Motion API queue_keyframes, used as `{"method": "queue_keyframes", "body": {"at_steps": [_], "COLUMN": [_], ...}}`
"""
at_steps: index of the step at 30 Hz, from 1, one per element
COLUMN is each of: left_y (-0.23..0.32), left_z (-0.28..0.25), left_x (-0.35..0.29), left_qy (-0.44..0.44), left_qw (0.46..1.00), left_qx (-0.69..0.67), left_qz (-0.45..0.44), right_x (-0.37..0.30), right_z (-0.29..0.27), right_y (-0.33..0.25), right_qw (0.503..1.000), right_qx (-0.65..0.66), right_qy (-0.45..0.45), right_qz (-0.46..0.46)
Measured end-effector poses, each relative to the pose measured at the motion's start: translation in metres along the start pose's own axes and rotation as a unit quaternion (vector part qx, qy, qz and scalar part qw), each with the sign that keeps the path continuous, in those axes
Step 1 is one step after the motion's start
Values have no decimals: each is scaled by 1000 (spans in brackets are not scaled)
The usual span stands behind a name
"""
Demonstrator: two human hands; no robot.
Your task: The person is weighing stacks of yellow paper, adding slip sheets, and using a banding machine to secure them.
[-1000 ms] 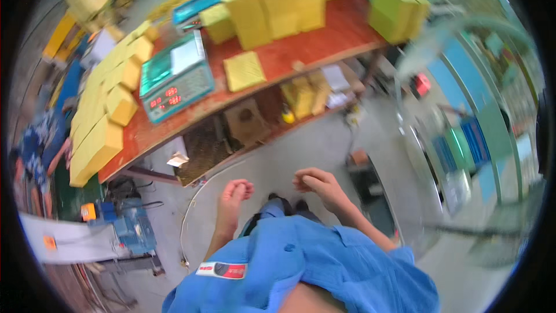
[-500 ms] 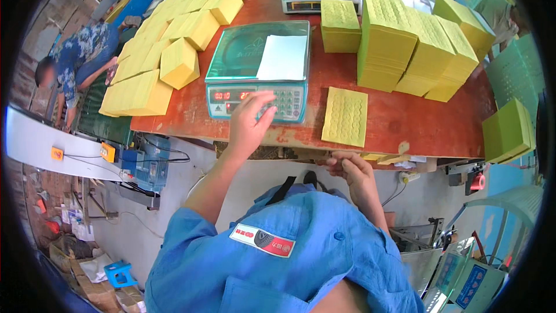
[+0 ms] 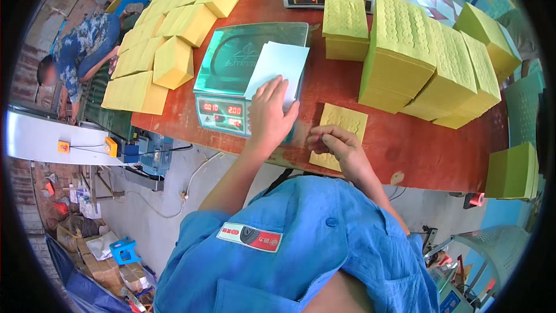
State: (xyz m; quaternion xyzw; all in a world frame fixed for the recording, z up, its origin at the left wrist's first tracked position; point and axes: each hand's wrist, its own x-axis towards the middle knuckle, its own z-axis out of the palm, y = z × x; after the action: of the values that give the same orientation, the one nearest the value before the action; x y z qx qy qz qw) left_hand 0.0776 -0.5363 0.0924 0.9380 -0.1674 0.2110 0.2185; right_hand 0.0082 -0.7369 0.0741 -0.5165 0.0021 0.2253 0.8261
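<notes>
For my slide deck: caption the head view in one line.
Left hand rests on white paper sheet atop green electronic scale; right hand fingers thin yellow embossed paper stack.

Long reddish-brown wooden desk (image 3: 405,139) runs across the upper half, daylight falling evenly on it. Grey concrete floor (image 3: 174,197) beneath, with loose cables trailing over it. Grey metal conveyor rail (image 3: 40,136) at left carries an orange switch box (image 3: 63,146). Another person in a blue patterned shirt (image 3: 81,46) bends over beyond it. Small blue plastic stool (image 3: 123,250) and cardboard boxes (image 3: 116,275) at lower left. Brick wall (image 3: 23,87) at far left.
</notes>
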Motion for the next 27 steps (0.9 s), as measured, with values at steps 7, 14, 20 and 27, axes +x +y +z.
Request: {"method": "queue_keyframes", "body": {"at_steps": [7, 14, 20, 27], "left_y": [5, -8, -22, -44], "left_z": [-4, -14, -20, -18], "left_x": [5, 9, 47, 56], "left_qy": [55, 26, -27, -95], "left_qw": [988, 970, 906, 829], "left_qx": [-124, -207, -340, -476], "left_qz": [-79, -128, -250, -278], "right_x": [73, 130, 140, 141], "right_z": [-11, -2, 25, 41], "right_y": [-14, -37, -41, -40], "right_qw": [998, 965, 943, 943], "right_qx": [-28, -212, -239, -245], "right_qy": [11, 79, 68, 57], "right_qz": [-58, -133, -221, -216]}}
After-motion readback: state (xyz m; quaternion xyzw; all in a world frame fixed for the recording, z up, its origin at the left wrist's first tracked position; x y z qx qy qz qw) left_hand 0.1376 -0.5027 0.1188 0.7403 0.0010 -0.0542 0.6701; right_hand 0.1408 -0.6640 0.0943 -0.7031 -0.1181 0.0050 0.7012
